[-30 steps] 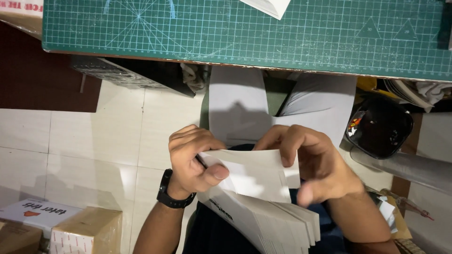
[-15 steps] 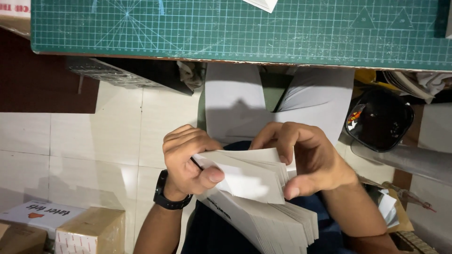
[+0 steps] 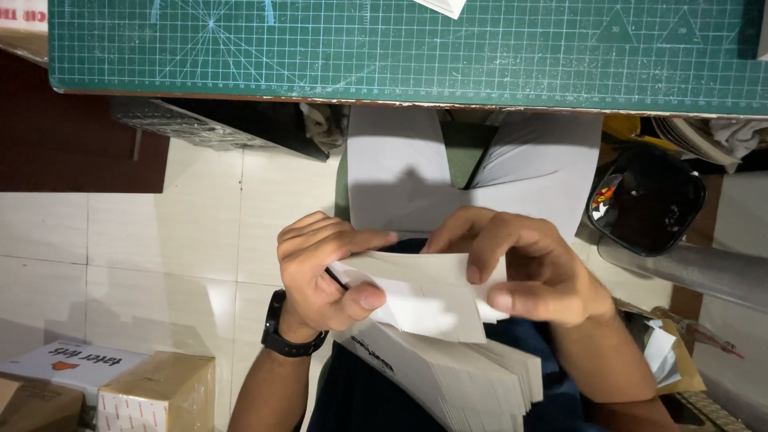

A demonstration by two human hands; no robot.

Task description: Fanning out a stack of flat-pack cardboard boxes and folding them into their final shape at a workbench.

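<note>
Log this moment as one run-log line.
left hand: pinching folded white paper sheet | right hand: gripping same sheet | below: stack of white paper sheets on lap | above: green gridded cutting mat

A: Lighting's pretty decent here, warm indoor light from overhead. The green cutting mat [image 3: 480,56] is lit evenly, grid lines sharp, no glare on it.

B: Yeah, but under the tabletop edge it drops off fast. The stuff tucked below is murky, and the far left corner is nearly black.

A: The white sheet [image 3: 424,300] comes out a bit grey, with soft shadow from the fingers. Both the left hand [image 3: 324,276] and right hand [image 3: 532,272] look sharp, barely any motion blur.

B: The floor tiles [image 3: 160,240] show a mild sheen, nothing blown out. The black helmet [image 3: 648,200] catches small reflections. Bottom corners go slightly soft.
</note>
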